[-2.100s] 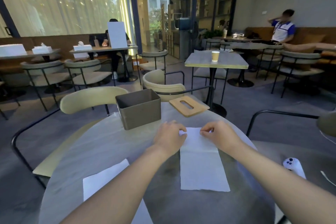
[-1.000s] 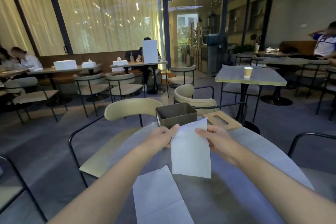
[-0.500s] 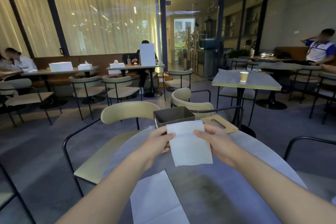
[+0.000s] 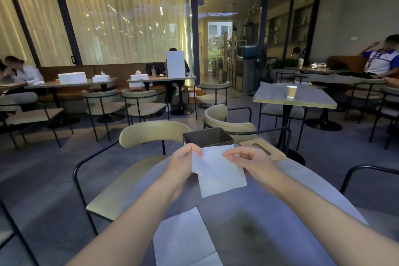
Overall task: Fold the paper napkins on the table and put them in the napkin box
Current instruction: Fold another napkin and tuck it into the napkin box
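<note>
both hands were up over the round table (image 4: 280,218), sharing one folded napkin (image 4: 218,174) held clear of the top. the left hand (image 4: 183,163) was closed in a pinch on the napkin's upper left edge, thumb and fingers curled over the paper; the right hand (image 4: 250,162) was half closed at the right edge, fingertips bent toward the sheet, though whether it truly gripped or only steadied it could not be told. the napkin box (image 4: 208,137) stood directly beyond the hands, just behind the napkin's top edge, open mouth up, on the far rim of the table. the napkin hung slantwise, its long axis running from the upper left down to the lower right, so it looked to need squaring to the box mouth before it could drop in. the box sat nearly centred between the two hands, if anything a shade nearer the left. paper was thin, white, matte, soft at the crease, a rough rectangle. box was dark, square-walled, rigid. its wooden lid (image 4: 262,149), flat with an oval slot, lay beside it to the right. a second napkin (image 4: 183,242), unfolded, lay flat near the table's close edge, still to be done. tabletop was grey and stone-like.
</note>
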